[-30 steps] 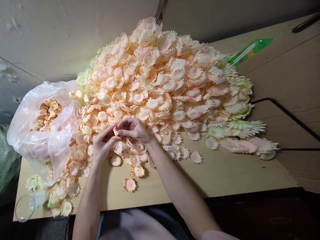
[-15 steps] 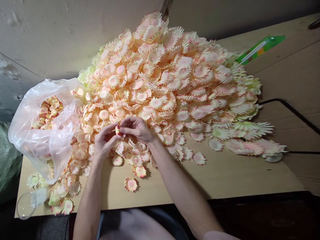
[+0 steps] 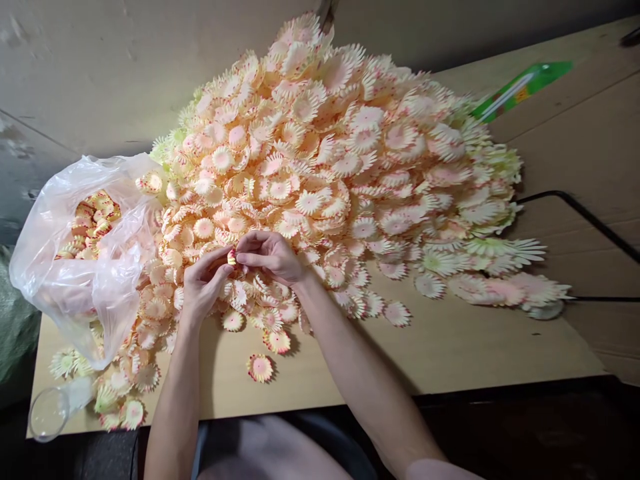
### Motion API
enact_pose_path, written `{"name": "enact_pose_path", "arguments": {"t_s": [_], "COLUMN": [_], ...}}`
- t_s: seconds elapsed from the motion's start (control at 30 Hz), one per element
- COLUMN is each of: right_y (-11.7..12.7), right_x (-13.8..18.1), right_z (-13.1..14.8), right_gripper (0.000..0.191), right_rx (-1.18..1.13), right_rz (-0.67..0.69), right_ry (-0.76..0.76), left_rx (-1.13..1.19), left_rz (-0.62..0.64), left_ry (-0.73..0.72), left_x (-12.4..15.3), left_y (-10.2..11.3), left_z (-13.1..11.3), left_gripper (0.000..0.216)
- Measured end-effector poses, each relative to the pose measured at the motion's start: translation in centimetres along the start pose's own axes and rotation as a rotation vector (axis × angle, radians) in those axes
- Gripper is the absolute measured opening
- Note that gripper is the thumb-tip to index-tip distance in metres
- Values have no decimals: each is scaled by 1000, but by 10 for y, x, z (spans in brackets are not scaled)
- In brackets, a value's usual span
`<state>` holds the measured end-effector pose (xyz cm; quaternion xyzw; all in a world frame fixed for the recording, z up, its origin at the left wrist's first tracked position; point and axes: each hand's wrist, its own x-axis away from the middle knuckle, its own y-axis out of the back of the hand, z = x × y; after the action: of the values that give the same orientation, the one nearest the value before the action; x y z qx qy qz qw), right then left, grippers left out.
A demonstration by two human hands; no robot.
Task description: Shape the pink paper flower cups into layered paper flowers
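Between the fingertips of both hands is a small yellow-and-red artificial flower piece (image 3: 231, 256), seemingly curled or folded. My left hand (image 3: 204, 280) pinches it from the left, thumb below and fingers above. From the right, my right hand (image 3: 273, 257) grips it with thumb and forefinger, the other fingers bent. Both hands are over the front of a large heap of pale pink and cream flower pieces (image 3: 300, 167) with fringed, red-tipped edges. Two loose flower pieces, one (image 3: 261, 368) nearer me, lie on the table below the hands.
At left, a translucent plastic bag (image 3: 120, 287) holds curled yellow-and-red pieces (image 3: 97, 217). A clear cup (image 3: 49, 413) lies on its side at the table's (image 3: 450, 360) front left corner. A green packet (image 3: 530, 87) and black wire (image 3: 575, 207) are at right.
The view has shifted slightly, so everything sits a little further left and up. Both hands still hold the small piece, which looks slightly turned between the fingertips.
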<state>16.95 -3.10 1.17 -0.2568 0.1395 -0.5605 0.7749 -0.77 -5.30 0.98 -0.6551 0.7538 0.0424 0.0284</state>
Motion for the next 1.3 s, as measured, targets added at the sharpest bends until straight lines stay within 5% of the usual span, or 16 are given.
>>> {"name": "enact_pose_path", "arguments": {"t_s": [1.3], "right_y": [5], "right_x": [-2], "right_z": [-2], "right_gripper": [34], "right_rx": [-30], "right_rz": [-36], "right_ry": [-2], "left_rx": [81], "left_rz": [-31], "left_ry": [58], "left_x": [1], "left_y": [-3], "left_z": [-3], "left_gripper": [28]}}
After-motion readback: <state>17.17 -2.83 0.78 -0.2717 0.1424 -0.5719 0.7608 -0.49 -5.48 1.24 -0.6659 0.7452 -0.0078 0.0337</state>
